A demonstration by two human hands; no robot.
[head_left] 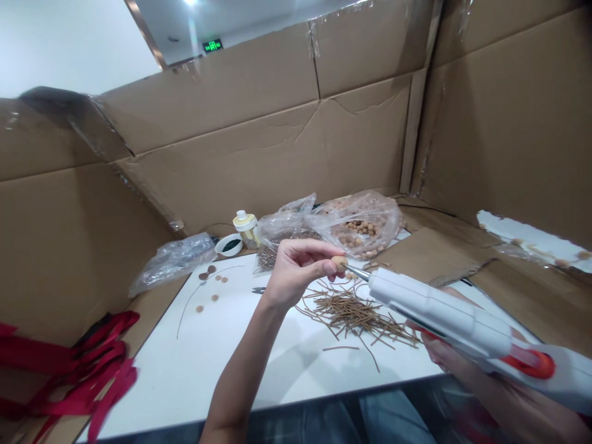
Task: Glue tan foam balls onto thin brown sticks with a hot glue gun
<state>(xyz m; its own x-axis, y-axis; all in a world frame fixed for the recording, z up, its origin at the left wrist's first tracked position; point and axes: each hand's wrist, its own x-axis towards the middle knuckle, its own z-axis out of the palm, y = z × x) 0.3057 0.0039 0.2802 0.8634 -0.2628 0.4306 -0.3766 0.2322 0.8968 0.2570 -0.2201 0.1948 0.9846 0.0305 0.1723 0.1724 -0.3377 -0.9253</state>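
Note:
Between thumb and fingers, my left hand [300,271] pinches a small tan wooden bead [340,264] above the table. My right hand [444,348] is wrapped round the underside of a white glue gun [430,305] with an orange-red part near its rear. The metal nozzle [358,272] points left, its tip touching or very close to the bead. Below the gun lies a loose pile of thin brown sticks [354,314]. Part of my right hand is hidden behind the gun.
Several loose beads [215,298] and a thin wire [185,308] lie on the white table [157,370]. Behind stand a small white bowl [229,245], a bottle [246,228] and a plastic bag of beads [365,225]. Red ribbon [102,364] lies left; cardboard walls [259,135] enclose the table.

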